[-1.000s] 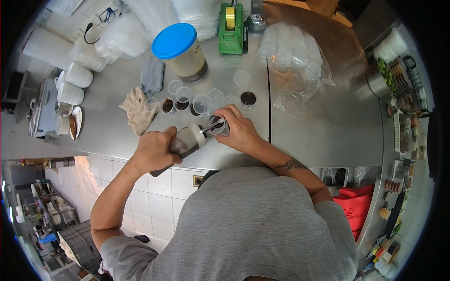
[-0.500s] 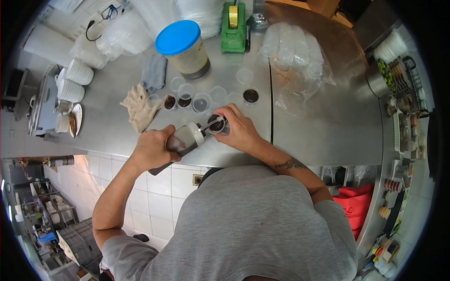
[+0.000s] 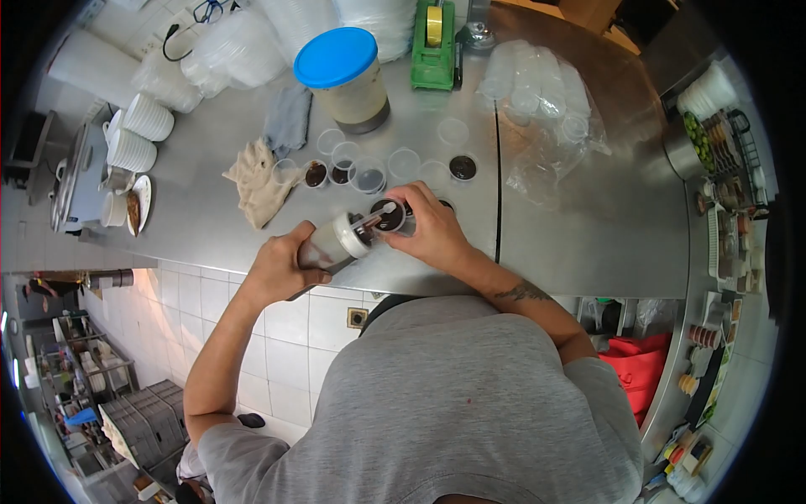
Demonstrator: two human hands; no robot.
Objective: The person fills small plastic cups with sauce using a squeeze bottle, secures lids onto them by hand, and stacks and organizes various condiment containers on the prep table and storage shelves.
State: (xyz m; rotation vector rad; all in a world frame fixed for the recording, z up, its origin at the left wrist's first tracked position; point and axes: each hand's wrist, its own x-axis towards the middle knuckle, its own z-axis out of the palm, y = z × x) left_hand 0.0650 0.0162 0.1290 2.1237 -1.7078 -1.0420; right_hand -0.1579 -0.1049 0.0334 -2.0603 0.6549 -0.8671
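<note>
My left hand [image 3: 284, 265] is wrapped round a squeeze bottle [image 3: 327, 246] with a white collar and a clear nozzle, tilted to the right. Its nozzle tip is over a small clear cup [image 3: 389, 215] of dark sauce, which my right hand [image 3: 426, 228] grips by the side. Part of another dark-filled cup shows behind my right hand. Beyond my hands stand small cups with dark sauce, among them one cup [image 3: 316, 174] at the left and one [image 3: 463, 167] at the right. Clear round lids [image 3: 404, 163] lie around them.
A blue-lidded tub [image 3: 357, 92] stands behind the cups on the steel table [image 3: 588, 235]. Beside it are a grey cloth [image 3: 288, 119] and a beige cloth [image 3: 258, 185]. Farther back are a green tape dispenser [image 3: 434, 59] and bagged cups [image 3: 537, 80]. White bowls [image 3: 134, 151] are stacked left.
The view has shifted, so the table items appear farther right. The held cup now tips more toward the camera, its dark contents facing up, and the bottle's nozzle crosses its rim.
</note>
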